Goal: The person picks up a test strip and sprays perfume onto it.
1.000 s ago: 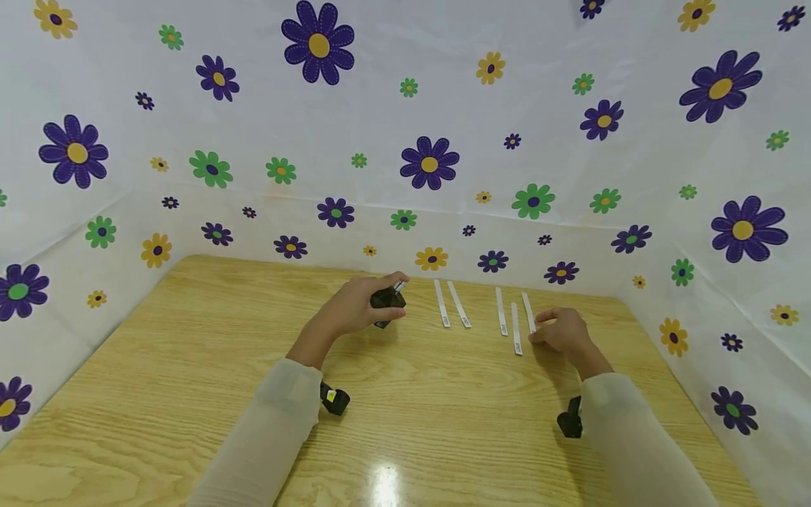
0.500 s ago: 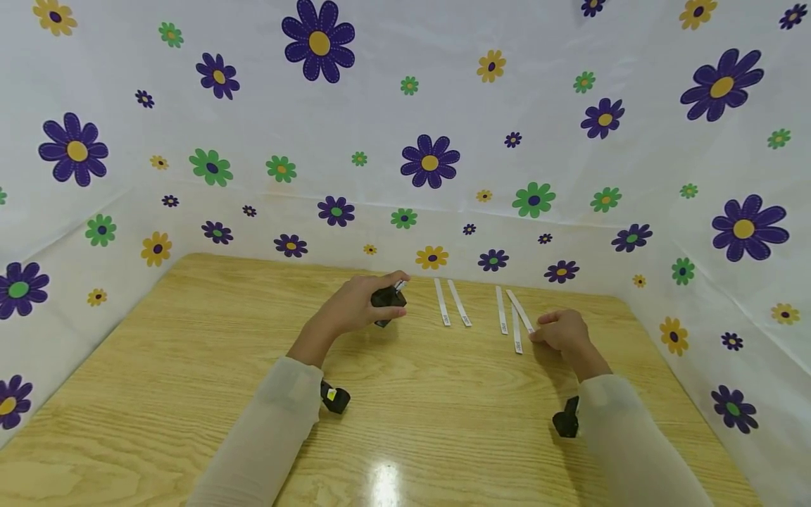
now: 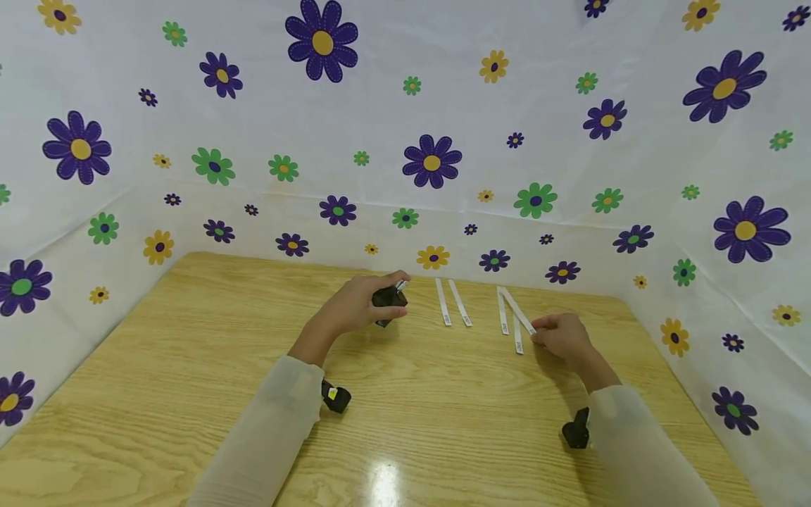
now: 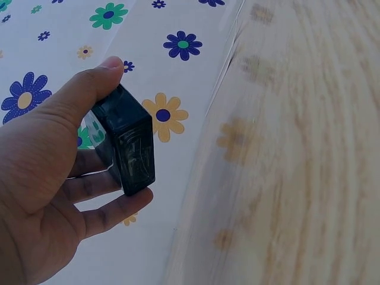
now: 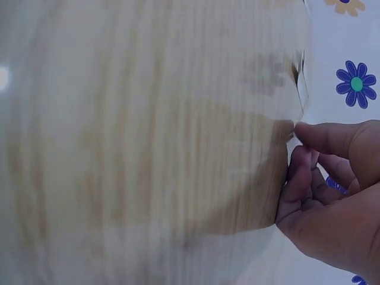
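Near the desk's (image 3: pixel 443 408) far edge, the left hand (image 3: pixel 352 304) grips a dark bottle (image 3: pixel 386 298); the right hand (image 3: pixel 565 335) pinches a white strip (image 3: pixel 519 313); lightness should spare neighbouring strips (image 3: pixel 504 321).

The dark, glossy, faceted bottle (image 3: pixel 384 298) is gripped in the left hand (image 3: pixel 355 304), its silvery nozzle (image 3: pixel 401 285) toward one o'clock. At three o'clock from it, the right hand (image 3: pixel 564 335) pinches the near end of a slim white paper strip (image 3: pixel 519 313), whose far end points to about eleven o'clock. That strip slants across the far part of the middle strip (image 3: pixel 518 338); whether they touch is unclear. Its far end lies beside another strip (image 3: pixel 503 313).
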`<state>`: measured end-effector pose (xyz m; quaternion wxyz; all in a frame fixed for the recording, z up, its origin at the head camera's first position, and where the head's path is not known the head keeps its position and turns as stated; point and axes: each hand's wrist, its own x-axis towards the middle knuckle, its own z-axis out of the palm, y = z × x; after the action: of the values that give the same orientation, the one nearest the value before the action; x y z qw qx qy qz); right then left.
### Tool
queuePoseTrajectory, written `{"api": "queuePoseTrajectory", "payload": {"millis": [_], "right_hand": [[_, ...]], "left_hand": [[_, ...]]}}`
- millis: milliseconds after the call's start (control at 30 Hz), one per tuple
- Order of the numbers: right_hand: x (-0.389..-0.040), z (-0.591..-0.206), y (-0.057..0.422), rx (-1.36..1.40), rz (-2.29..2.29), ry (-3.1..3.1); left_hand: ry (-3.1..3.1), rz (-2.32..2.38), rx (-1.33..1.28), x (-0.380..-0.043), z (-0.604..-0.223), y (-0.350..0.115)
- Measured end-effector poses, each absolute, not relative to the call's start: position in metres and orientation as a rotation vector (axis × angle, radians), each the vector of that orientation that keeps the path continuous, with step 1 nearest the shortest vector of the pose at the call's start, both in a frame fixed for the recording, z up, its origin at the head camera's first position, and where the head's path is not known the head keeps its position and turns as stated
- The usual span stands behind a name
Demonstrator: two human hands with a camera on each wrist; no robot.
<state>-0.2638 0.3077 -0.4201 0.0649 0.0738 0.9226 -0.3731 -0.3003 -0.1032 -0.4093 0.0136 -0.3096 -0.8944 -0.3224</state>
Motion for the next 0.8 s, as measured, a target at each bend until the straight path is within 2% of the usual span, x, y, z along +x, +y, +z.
{"api": "queuePoseTrajectory", "payload": {"millis": [433,800], "right_hand": [[-0.257,-0.419,0.316,0.09,-1.287,2.693],[-0.254,-0.408,0.307,-0.048,-1.179,2.734]], "left_hand": [[-2.802,-0.987,-0.979,-0.301,-0.408,-0.103],[-2.819,-0.987,-0.959,-0.3,-0.408,-0.102]]}}
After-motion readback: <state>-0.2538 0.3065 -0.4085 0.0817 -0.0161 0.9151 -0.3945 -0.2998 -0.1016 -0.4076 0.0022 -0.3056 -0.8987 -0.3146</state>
